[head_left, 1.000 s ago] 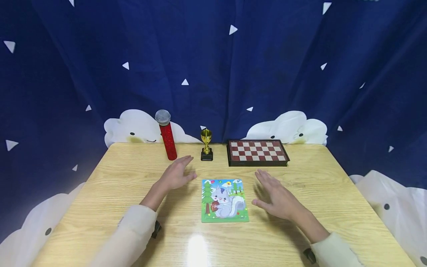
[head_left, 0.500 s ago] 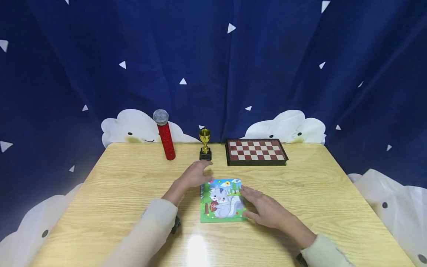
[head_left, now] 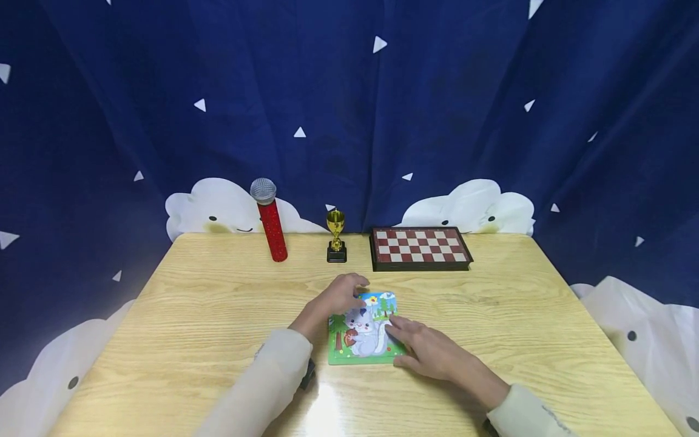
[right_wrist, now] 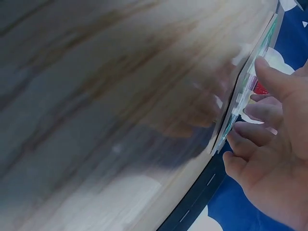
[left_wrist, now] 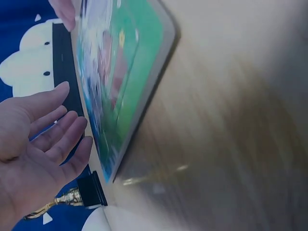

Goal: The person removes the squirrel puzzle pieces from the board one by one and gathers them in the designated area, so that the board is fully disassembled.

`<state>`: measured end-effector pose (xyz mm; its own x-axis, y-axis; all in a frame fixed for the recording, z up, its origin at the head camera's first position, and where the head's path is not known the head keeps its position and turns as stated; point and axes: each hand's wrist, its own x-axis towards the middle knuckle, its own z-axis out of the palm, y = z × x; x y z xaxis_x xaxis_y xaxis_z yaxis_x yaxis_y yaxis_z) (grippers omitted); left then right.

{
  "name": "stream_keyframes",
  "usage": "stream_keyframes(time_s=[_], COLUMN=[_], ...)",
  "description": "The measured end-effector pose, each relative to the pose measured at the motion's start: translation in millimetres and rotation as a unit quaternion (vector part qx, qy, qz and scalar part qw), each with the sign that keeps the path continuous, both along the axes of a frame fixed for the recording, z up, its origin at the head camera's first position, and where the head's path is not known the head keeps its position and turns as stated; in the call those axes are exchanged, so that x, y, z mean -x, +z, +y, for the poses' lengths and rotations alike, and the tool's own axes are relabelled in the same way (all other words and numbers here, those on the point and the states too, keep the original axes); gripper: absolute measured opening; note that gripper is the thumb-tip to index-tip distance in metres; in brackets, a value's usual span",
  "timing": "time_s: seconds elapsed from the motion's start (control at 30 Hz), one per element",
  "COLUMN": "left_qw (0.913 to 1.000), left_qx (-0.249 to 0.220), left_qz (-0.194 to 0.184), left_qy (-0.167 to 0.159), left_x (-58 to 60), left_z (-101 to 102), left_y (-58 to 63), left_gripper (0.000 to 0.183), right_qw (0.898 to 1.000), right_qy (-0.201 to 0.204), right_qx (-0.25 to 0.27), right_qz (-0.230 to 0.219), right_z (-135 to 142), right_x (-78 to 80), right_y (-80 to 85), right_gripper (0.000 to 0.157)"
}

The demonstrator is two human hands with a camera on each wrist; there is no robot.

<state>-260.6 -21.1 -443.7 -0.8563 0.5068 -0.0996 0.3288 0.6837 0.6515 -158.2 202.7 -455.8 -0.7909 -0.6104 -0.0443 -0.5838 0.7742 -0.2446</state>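
A square picture puzzle (head_left: pixel 363 340) with a grey squirrel holding an acorn lies flat on the wooden table. My left hand (head_left: pixel 340 296) is over its upper left part, fingers loosely bent and holding nothing. In the left wrist view, that hand (left_wrist: pixel 45 139) shows its palm beside the puzzle (left_wrist: pixel 122 82), with a gap between them. My right hand (head_left: pixel 431 351) is at the puzzle's right edge, fingers over the picture. The right wrist view has this hand (right_wrist: pixel 274 130) with thumb and fingers close to the board's edge (right_wrist: pixel 236 103); whether they touch it I cannot tell.
Along the table's back edge stand a red microphone (head_left: pixel 273 230) with a silver head, a small gold trophy cup (head_left: pixel 335 230) on a black base, and a red-and-white checkered board (head_left: pixel 420 247) in a black frame. A dark blue curtain (head_left: pixel 327 91) hangs behind the table.
Both hands have moved inward from either side of the puzzle to over it, the left going right and the right going left. The puzzle has stayed in place.
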Motion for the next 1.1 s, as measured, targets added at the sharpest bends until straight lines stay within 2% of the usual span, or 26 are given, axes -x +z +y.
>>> stream_keyframes(time_s=[0.2,0.37,0.57,0.73,1.1], left_qw=[0.9998,0.9997,0.9989,0.997,0.9961], left_qx=[0.007,0.013,0.039,0.067,0.084], left_qz=[0.014,0.008,0.01,0.025,0.022], left_qy=[-0.012,-0.016,-0.022,-0.031,-0.011], left_x=[-1.3,-2.0,-3.6,-5.1,-5.8], left_z=[12.3,20.2,25.4,27.9,34.6], left_y=[-5.3,-6.8,-8.6,-8.8,-10.5], left_gripper=[0.039,0.037,0.039,0.036,0.039], right_qw=[1.0,1.0,0.999,0.999,0.999], right_qy=[0.011,0.018,0.02,0.02,0.024], right_qx=[-0.012,-0.016,-0.024,-0.03,-0.038], right_qz=[0.002,0.013,0.015,0.019,0.021], right_z=[-0.6,-1.2,-3.7,-4.8,-4.3], right_x=[-0.4,1.5,3.5,2.8,1.9], right_y=[-1.4,-2.3,-2.5,-0.9,-0.4], right_gripper=[0.06,0.058,0.057,0.057,0.057])
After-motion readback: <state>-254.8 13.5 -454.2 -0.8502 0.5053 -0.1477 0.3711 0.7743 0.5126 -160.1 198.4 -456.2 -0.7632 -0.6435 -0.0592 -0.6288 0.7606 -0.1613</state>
